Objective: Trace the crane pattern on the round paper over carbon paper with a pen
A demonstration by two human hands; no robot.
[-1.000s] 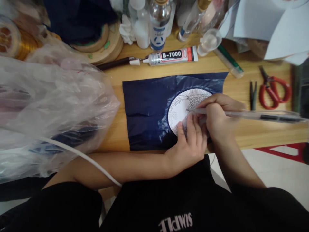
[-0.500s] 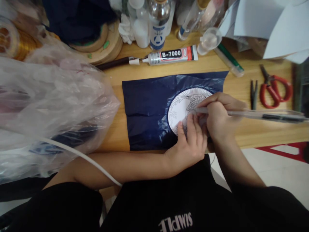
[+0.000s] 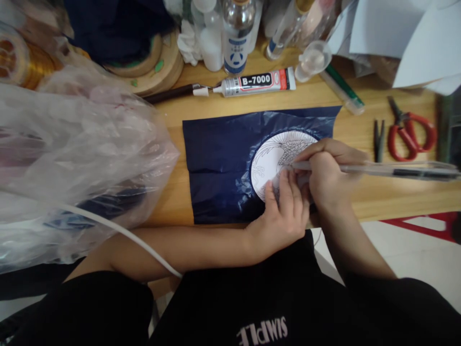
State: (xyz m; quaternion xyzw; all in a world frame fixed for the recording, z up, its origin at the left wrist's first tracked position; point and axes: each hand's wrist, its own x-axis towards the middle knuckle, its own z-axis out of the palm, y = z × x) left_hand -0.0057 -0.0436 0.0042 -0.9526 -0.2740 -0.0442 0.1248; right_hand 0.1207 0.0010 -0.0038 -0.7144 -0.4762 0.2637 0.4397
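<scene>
A round white paper [image 3: 265, 166] with a fine line drawing of scales and plumes lies on a dark blue sheet [image 3: 216, 168]. The sheet is creased and shiny around the paper's edge. My left hand [image 3: 284, 209] rests on the paper's lower part with its fingers stretched out. My right hand [image 3: 331, 168] is closed around a clear pen [image 3: 382, 170], its tip on the drawing just above my left fingertips. The paper's lower right part is hidden under my hands.
Behind the sheet lie a B-7000 glue tube [image 3: 257, 82], a dark-handled tool [image 3: 173, 93] and a green-and-clear pen [image 3: 344, 89]. Bottles [image 3: 237, 43] stand further back. Red-handled scissors [image 3: 410, 134] and small black tweezers [image 3: 379, 141] lie right. A plastic bag [image 3: 90, 158] covers the left.
The far end of the pen has tipped very slightly. Both hands and the paper stay in nearly the same place.
</scene>
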